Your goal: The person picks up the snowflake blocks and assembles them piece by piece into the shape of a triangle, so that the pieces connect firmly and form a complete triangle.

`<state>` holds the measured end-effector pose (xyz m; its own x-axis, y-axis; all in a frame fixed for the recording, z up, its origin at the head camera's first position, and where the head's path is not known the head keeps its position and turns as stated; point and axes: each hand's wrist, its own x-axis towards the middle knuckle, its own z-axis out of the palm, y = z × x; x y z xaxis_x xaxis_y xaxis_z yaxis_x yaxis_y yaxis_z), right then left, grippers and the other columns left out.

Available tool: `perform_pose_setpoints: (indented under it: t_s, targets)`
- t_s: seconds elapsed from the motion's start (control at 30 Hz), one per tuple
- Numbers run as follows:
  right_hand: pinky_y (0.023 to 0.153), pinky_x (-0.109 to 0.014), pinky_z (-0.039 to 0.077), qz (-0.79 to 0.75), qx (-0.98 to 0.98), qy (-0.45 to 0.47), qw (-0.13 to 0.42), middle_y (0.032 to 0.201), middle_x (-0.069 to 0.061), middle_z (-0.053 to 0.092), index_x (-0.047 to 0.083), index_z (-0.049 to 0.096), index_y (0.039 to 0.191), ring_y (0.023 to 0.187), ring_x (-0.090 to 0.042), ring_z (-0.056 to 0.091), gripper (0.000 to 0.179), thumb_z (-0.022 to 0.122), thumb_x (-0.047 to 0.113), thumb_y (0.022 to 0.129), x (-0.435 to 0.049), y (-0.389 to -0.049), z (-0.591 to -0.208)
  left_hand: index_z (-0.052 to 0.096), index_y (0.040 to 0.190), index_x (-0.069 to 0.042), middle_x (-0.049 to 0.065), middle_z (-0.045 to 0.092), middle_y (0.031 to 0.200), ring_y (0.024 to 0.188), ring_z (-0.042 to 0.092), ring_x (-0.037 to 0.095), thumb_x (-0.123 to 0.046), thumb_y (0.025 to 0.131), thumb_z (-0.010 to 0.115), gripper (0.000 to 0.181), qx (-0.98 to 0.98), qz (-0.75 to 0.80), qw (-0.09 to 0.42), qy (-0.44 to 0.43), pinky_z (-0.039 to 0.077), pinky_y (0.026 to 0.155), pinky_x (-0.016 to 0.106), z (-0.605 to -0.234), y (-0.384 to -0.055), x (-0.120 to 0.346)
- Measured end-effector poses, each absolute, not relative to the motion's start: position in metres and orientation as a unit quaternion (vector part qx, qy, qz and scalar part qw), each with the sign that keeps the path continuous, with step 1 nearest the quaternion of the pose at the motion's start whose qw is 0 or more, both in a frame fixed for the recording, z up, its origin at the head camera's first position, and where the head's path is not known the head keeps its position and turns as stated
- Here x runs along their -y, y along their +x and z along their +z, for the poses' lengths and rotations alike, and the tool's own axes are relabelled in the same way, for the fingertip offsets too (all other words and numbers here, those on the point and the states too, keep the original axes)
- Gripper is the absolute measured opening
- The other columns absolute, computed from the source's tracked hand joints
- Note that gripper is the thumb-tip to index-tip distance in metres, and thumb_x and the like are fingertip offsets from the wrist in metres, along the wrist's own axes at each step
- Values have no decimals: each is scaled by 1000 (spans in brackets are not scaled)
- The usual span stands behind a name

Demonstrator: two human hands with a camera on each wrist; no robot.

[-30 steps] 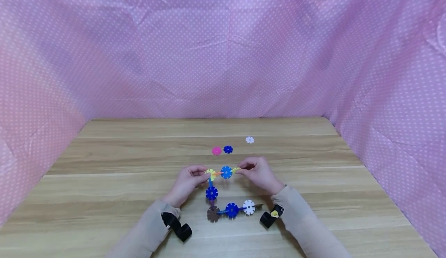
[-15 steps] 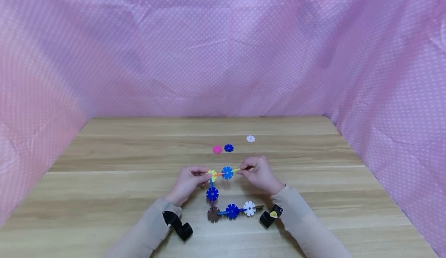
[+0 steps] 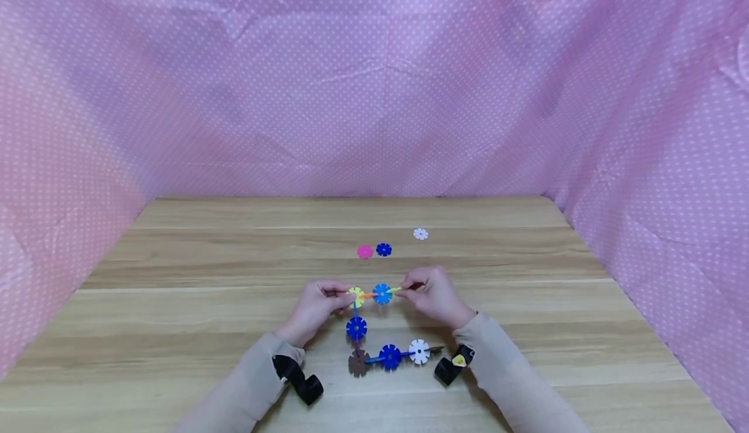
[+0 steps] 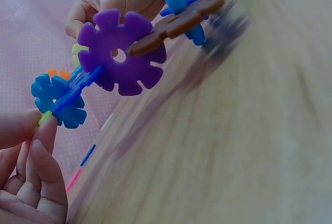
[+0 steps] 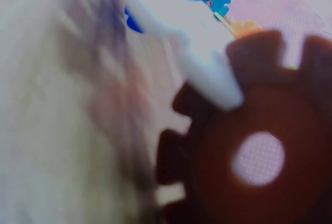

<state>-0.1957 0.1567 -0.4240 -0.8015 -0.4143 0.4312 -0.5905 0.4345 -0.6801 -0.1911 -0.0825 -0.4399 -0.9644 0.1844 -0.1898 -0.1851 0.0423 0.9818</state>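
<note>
My left hand [image 3: 318, 306] pinches a yellow snowflake disc [image 3: 356, 296] at the upper left corner of a chain of interlocked plastic discs. Across from it, my right hand [image 3: 434, 294] pinches a yellow disc [image 3: 395, 289], edge-on, beside a light blue disc [image 3: 382, 294]. An orange disc [image 3: 367, 296] links the two sides. Below, the chain runs through a dark blue disc [image 3: 356, 328], a purple disc [image 4: 119, 53] and a brown disc [image 3: 359, 363]. It turns right to another dark blue disc [image 3: 390, 357] and a white disc [image 3: 419, 352]. A second brown disc [image 5: 223, 182] fills much of the right wrist view.
Beyond the hands, a pink disc [image 3: 365, 251], a loose dark blue disc [image 3: 383, 249] and a loose white disc [image 3: 420, 233] lie on the wooden table [image 3: 234, 238]. Pink dotted cloth [image 3: 374, 95] surrounds its back and sides.
The right hand and the top row of discs have lowered slightly toward the person. The right yellow disc now appears closer to the light blue one. Both grips stay the same.
</note>
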Motion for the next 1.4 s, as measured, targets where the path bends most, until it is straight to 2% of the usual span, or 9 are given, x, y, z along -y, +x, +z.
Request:
perform_pose_setpoints:
  t_s: [0.23, 0.4, 0.57, 0.77, 0.9, 1.07, 1.4]
  targets:
    - [63, -20, 56, 442, 853, 267, 79, 77, -6, 71, 5, 72, 78, 68, -8, 64, 9, 75, -2, 74, -156, -197, -421, 66, 101, 8, -1, 66, 74, 66, 59, 10, 1, 82, 67, 20, -716, 686, 128, -3, 51, 61, 20, -439, -193, 84]
    - [65, -22, 55, 460, 857, 232, 34, 81, -5, 71, 7, 72, 83, 70, -9, 62, 7, 75, 4, 77, -160, -200, -424, 65, 104, 7, -2, 65, 76, 69, 60, 9, -1, 84, 67, 22, -723, 677, 137, 2, 53, 64, 20, -440, -196, 84]
    - [69, -23, 53, 495, 848, 190, -15, 88, -6, 70, 7, 72, 91, 77, -13, 61, 11, 73, 9, 80, -165, -206, -427, 64, 108, 6, -1, 64, 79, 72, 60, 9, -3, 85, 66, 25, -730, 669, 139, 8, 54, 68, 21, -441, -198, 85]
    - [75, -23, 54, 518, 836, 171, -61, 94, -11, 70, 1, 69, 98, 86, -22, 64, 20, 73, 7, 80, -176, -215, -426, 63, 108, 5, -1, 64, 80, 73, 60, 10, -1, 85, 65, 24, -729, 670, 139, 10, 54, 68, 21, -442, -198, 84]
    - [77, -23, 54, 548, 827, 111, -57, 97, -13, 68, -4, 65, 104, 86, -18, 62, 26, 71, 6, 81, -186, -223, -423, 63, 108, 5, -2, 64, 79, 72, 60, 9, -1, 85, 65, 24, -726, 673, 140, 11, 53, 67, 21, -443, -197, 84]
    - [79, -22, 52, 557, 828, 58, -25, 102, -14, 66, -7, 61, 110, 86, -13, 60, 30, 68, 7, 84, -198, -239, -419, 63, 109, 6, -1, 63, 79, 73, 59, 10, -2, 85, 66, 26, -721, 678, 145, 16, 53, 67, 20, -444, -197, 84]
    - [96, -44, 48, 426, 897, 113, -47, 114, -19, 63, -3, 58, 119, 107, -32, 59, 37, 67, 13, 87, -206, -271, -419, 62, 109, 7, -2, 63, 80, 74, 59, 10, -2, 85, 65, 26, -724, 675, 142, 22, 53, 67, 20, -443, -196, 85]
